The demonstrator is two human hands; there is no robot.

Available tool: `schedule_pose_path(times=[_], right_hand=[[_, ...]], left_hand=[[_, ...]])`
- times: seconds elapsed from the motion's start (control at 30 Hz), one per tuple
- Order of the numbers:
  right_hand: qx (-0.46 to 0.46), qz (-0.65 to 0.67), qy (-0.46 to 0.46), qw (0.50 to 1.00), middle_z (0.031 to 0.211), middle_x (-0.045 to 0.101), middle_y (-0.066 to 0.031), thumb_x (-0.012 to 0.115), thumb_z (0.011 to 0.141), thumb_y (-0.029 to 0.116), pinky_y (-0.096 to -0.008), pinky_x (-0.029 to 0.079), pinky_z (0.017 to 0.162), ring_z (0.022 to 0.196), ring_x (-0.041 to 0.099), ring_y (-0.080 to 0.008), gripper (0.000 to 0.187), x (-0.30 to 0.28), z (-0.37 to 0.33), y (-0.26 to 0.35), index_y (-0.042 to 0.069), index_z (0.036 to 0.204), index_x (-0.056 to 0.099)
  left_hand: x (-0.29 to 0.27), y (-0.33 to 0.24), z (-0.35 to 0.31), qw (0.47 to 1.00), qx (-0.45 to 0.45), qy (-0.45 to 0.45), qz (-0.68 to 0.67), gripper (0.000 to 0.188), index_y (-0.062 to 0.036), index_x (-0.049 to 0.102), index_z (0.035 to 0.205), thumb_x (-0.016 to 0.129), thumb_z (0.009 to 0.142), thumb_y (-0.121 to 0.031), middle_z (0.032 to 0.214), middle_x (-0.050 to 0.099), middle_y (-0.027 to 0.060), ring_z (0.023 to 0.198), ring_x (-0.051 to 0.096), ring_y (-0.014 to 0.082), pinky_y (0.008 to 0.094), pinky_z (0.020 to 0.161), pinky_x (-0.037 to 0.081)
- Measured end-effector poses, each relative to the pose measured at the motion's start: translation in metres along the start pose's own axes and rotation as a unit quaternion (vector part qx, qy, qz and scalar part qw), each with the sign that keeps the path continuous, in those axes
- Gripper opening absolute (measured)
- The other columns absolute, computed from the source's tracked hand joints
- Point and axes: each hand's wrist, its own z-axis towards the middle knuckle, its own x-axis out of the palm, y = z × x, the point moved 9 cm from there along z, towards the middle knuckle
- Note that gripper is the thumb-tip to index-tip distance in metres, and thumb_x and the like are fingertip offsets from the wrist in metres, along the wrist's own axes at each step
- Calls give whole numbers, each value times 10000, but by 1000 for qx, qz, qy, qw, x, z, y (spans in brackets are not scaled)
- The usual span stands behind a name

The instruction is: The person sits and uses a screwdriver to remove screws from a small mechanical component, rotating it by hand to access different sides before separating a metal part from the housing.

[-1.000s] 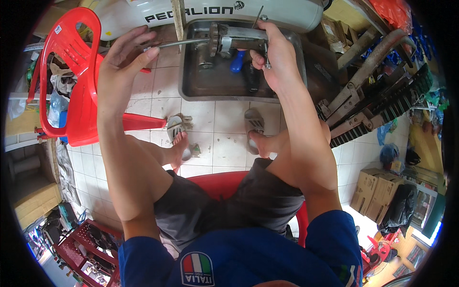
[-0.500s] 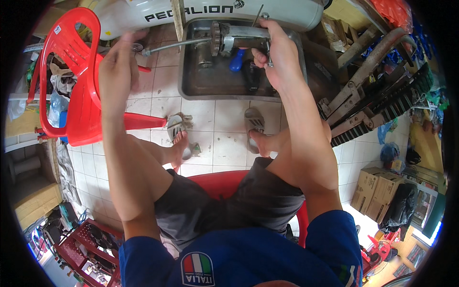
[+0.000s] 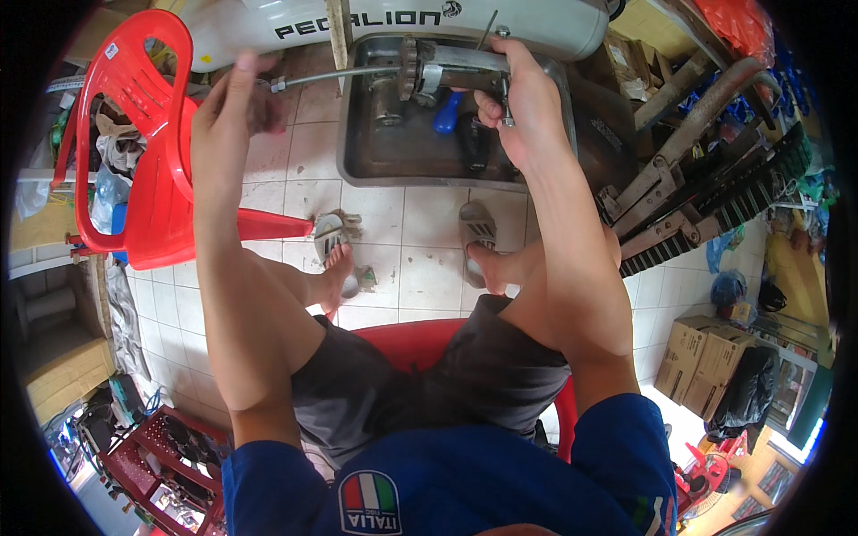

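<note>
My right hand [image 3: 529, 96] grips a worn metal cylinder [image 3: 465, 60] with a toothed collar, its fingers wrapped round the right end near several bolts. From the cylinder's left end a long thin rod [image 3: 344, 75] reaches left, with a nut-like fitting at its tip. Beside that tip is my left hand [image 3: 228, 112], thumb raised; its other fingers are smeared by motion, so I cannot tell whether they touch the rod. Below the cylinder lies a dark metal tray [image 3: 429, 179] holding a blue bulb-shaped thing [image 3: 446, 116], a short metal tube [image 3: 386, 103] and a black object [image 3: 474, 145].
A red plastic chair [image 3: 161, 214] stands at the left, with cloths and bags behind it. Metal frame parts [image 3: 666, 179] lean at the right. A long white tank-like body [image 3: 500, 22] lies beyond the tray. Cardboard boxes [image 3: 697, 362] stand on the tiled floor at lower right.
The fingers of my left hand have moved beside the rod's tip, and its thumb now points up. My right hand still holds the cylinder, almost in the same place.
</note>
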Motion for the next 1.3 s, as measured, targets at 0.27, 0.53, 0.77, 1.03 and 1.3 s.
schedule_pose_path(times=[0.27,0.53,0.77,1.03,1.3], right_hand=[[9,-24,-11,1000,817,688,-189,456,1014,275,-266,305,472,479,366,-97,333,-2,-2,1,1,1171,564],[-2,0,-4,1000,741,674,-179,530,972,273,-293,345,463,457,396,-114,280,-4,1,2,-2,1013,572],[-16,8,10,1000,731,672,-173,534,970,278,-285,347,456,457,403,-109,280,-2,3,3,2,985,578],[-13,5,-6,1000,731,674,-164,534,971,271,-282,344,449,450,398,-109,272,-7,0,5,3,977,578],[-8,1,6,1000,807,686,-184,463,1015,257,-265,303,458,472,389,-103,311,-2,0,6,-8,1135,570]], left_hand=[[-1,-9,0,992,-2,19,125,461,9,640,1256,719,930,-308,982,698,55,836,628,114,259,730,512],[13,-18,-12,988,83,4,127,506,12,659,1234,634,971,-420,1066,688,83,890,630,122,273,763,526],[12,-19,-12,987,148,-23,53,501,-3,636,1281,665,960,-386,1047,712,77,846,628,127,258,767,515],[-12,2,1,994,-96,1,60,505,11,605,1307,759,899,-244,868,668,35,819,619,133,262,788,507],[15,-19,-14,989,133,-11,68,477,13,629,1274,628,990,-371,857,642,47,773,605,128,262,774,501]])
